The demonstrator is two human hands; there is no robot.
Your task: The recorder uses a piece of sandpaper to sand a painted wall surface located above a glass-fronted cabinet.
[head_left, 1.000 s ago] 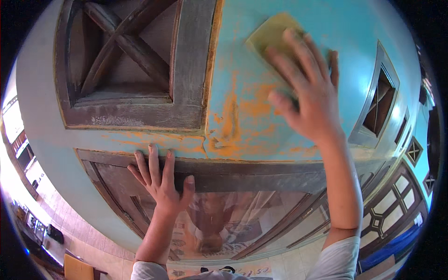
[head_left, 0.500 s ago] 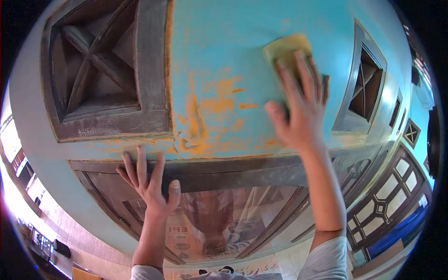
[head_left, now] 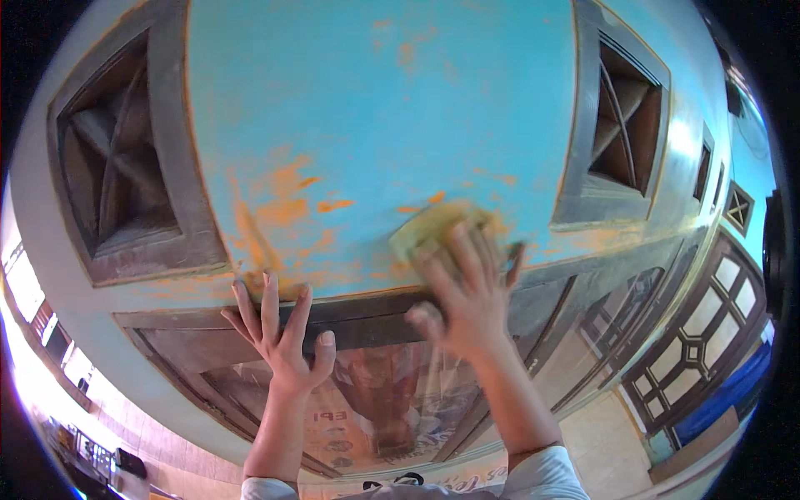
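A blue-painted wall point(head_left: 375, 108) fills most of the view, its lower part worn through to orange patches point(head_left: 283, 208). Dark wooden vents sit in it at the left point(head_left: 125, 175) and the right point(head_left: 621, 125). Below runs a dark door frame point(head_left: 367, 321) over glass. The right hand point(head_left: 467, 292), blurred, presses flat on a yellow-green sanding pad point(head_left: 433, 229) against the wall's lower edge, fingers spread over it, no closed grip. The left hand point(head_left: 279, 329) lies open on the frame, holding nothing.
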